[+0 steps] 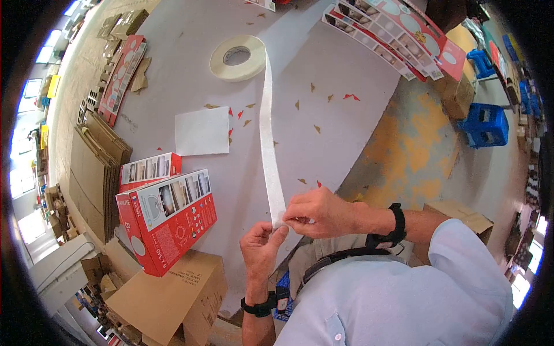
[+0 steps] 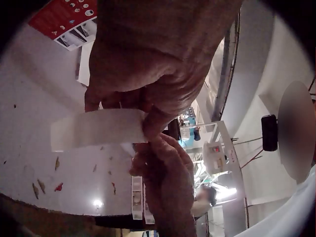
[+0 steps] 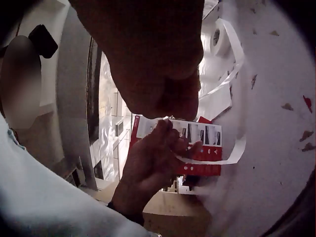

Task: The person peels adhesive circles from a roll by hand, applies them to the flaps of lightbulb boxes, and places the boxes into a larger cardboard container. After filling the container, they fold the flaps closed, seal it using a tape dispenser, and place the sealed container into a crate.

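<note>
A roll of white tape-like strip (image 1: 217,62) lies on the grey table, and its loose strip (image 1: 266,127) runs across to the person's hands. The left hand (image 1: 259,249) pinches the strip's end between thumb and fingers. Right beside it, the right hand (image 1: 326,214) pinches at that same end with curled fingers, the fingertips of both hands close together. In the left wrist view the strip (image 2: 98,129) stretches out from between the fingers. The right wrist view shows it bending (image 3: 239,148) beyond the left hand (image 3: 150,163); the pinched end is mostly hidden there.
Two red boxes (image 1: 173,230) stand left of the hands, near a white rectangular piece (image 1: 202,131). An open cardboard carton (image 1: 167,294) is below them, flattened cardboard (image 1: 95,179) at the far left. Red printed sleeves (image 1: 392,34) lie at the back right. Small scraps (image 1: 317,129) dot the table.
</note>
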The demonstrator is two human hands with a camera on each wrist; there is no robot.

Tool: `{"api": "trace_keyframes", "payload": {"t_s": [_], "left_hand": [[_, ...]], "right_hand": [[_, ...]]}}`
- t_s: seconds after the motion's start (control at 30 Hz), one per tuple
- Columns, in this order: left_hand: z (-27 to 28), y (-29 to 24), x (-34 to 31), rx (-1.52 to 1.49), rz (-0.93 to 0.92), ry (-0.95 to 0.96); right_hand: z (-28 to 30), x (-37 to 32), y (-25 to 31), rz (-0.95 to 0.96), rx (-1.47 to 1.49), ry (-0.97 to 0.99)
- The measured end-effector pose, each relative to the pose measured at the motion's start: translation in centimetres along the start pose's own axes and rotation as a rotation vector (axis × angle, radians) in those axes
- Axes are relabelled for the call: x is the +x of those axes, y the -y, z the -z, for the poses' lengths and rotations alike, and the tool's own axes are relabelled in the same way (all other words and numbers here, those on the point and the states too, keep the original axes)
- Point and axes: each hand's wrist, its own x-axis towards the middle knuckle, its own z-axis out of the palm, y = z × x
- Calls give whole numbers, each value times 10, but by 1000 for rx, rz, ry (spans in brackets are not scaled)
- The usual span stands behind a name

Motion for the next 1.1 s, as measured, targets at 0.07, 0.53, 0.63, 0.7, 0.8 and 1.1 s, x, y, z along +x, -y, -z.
{"api": "trace_keyframes", "payload": {"t_s": [0.07, 0.53, 0.63, 0.7, 0.8, 1.1], "left_hand": [[2, 6, 1, 11, -16, 17], [-4, -6, -1, 392, -51, 5], [-6, -3, -1, 438, -90, -4], [-9, -5, -2, 474, -145, -12], [-9, -14, -4, 498, -151, 40], [5, 7, -9, 319, -87, 116]], "right_hand": [[-2, 0, 0, 56, -95, 30], [3, 0, -1, 88, -346, 252], [4, 1, 3, 103, -357, 213], [4, 3, 5, 82, -311, 192], [8, 7, 1, 55, -144, 193], [4, 5, -8, -91, 173, 197]]}}
